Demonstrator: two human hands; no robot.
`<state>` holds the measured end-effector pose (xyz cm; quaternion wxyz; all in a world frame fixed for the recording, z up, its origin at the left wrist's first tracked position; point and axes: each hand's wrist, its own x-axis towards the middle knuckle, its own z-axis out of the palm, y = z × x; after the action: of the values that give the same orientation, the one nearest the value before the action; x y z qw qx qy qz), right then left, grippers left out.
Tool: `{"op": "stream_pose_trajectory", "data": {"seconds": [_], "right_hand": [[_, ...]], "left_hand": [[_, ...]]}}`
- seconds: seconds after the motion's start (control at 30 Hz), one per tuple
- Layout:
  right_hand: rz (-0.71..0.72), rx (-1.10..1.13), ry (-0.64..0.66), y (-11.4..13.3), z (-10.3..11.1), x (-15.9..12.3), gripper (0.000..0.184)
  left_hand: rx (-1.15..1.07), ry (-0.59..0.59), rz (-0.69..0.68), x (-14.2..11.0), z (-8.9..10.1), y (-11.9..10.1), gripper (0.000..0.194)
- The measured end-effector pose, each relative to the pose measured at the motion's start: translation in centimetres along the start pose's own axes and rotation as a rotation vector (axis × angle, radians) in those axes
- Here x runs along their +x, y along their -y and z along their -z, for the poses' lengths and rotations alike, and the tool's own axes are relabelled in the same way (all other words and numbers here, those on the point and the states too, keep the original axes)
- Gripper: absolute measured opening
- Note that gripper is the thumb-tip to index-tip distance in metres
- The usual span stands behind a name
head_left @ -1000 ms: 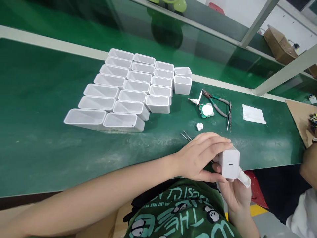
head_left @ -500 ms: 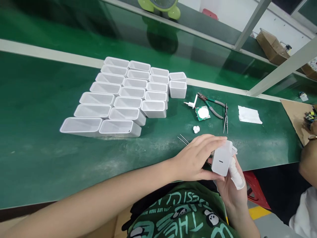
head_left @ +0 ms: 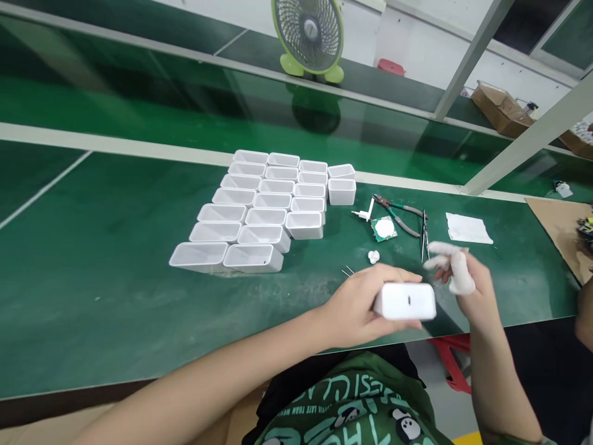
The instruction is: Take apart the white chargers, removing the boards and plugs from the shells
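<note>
My left hand [head_left: 361,306] grips a white charger housing [head_left: 406,301] lying sideways, its slot facing me, just above the near edge of the green bench [head_left: 115,290]. My right hand [head_left: 461,281] has come off the housing and hovers to its right, fingers spread and blurred, white cots on two fingertips, nothing in it. Behind the hands lie two thin metal pins [head_left: 347,271], a small white lump [head_left: 373,255], a green circuit board with a white pad [head_left: 384,229], a white plug part [head_left: 365,213], pliers [head_left: 398,213] and tweezers [head_left: 423,238].
Several empty white housings [head_left: 259,207] stand in rows at mid-bench. A white cloth [head_left: 467,228] lies to the right, brown cardboard [head_left: 563,232] at the far right. A green fan [head_left: 310,40] stands on the shelf behind. Another person's arm [head_left: 584,318] shows at the right edge.
My right hand let go of the housing and moved up and right. My left hand turned the housing onto its side. The camera tilted upward.
</note>
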<state>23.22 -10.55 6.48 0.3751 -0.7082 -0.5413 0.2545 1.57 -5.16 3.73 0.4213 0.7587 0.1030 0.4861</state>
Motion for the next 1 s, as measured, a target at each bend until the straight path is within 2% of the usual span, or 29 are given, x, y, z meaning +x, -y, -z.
{"op": "stream_pose_trajectory", "data": {"seconds": [0.03,0.1,0.17,0.3,0.4,0.5,0.6,0.67,0.7,0.73,0.77,0.83,0.87,0.93,1.0], "right_hand": [[0.017,-0.222,-0.052,0.1,0.5,1.5,0.049],[0.016,-0.643,0.032,0.3,1.0,4.2,0.038],[-0.001,-0.821,0.109,0.7,0.9,6.2,0.028],[-0.086,-0.947,0.167,0.8,-0.3,8.1,0.017],[-0.129,-0.987,0.223,0.3,-0.8,8.6,0.018],[-0.126,-0.979,0.257,-0.2,-0.1,9.2,0.013],[-0.117,-0.98,0.228,0.9,1.7,9.3,0.011],[-0.068,-0.818,0.134,2.8,2.8,8.9,0.01],[-0.008,-0.569,0.059,3.9,3.1,8.4,0.009],[0.092,-0.227,0.047,5.1,3.1,7.7,0.011],[0.202,0.081,0.054,6.2,2.8,7.0,0.012],[0.339,0.483,0.166,7.7,1.4,5.2,0.01],[0.398,0.599,0.227,8.0,0.4,4.4,0.011],[0.399,0.722,0.309,8.1,-1.6,2.7,0.01],[0.309,0.794,0.266,7.5,-3.2,1.5,0.011]], "left_hand": [[0.001,-0.009,0.116,0.1,0.6,-0.2,0.042],[0.044,-0.015,0.297,0.2,1.9,-0.2,0.042],[0.066,-0.043,0.36,0.1,3.0,0.2,0.044],[0.027,-0.136,0.312,-0.3,4.4,1.2,0.04],[0.042,-0.088,0.237,-0.6,4.7,1.4,0.036],[0.035,-0.041,0.163,-0.8,4.6,1.4,0.036],[-0.008,-0.06,0.11,-1.0,4.5,1.5,0.04],[-0.018,-0.064,0.077,-1.1,4.4,1.7,0.043],[-0.013,-0.062,0.063,-1.1,4.4,1.7,0.045],[-0.004,-0.062,0.052,-1.1,4.4,1.7,0.046],[0.008,-0.062,0.046,-1.1,4.4,1.7,0.046],[0.029,-0.073,0.039,-1.1,4.4,1.6,0.047],[0.039,-0.075,0.037,-1.0,4.4,1.6,0.047],[0.054,-0.071,0.034,-1.0,4.4,1.5,0.046],[0.06,-0.054,0.028,-1.0,4.4,1.4,0.044]]}}
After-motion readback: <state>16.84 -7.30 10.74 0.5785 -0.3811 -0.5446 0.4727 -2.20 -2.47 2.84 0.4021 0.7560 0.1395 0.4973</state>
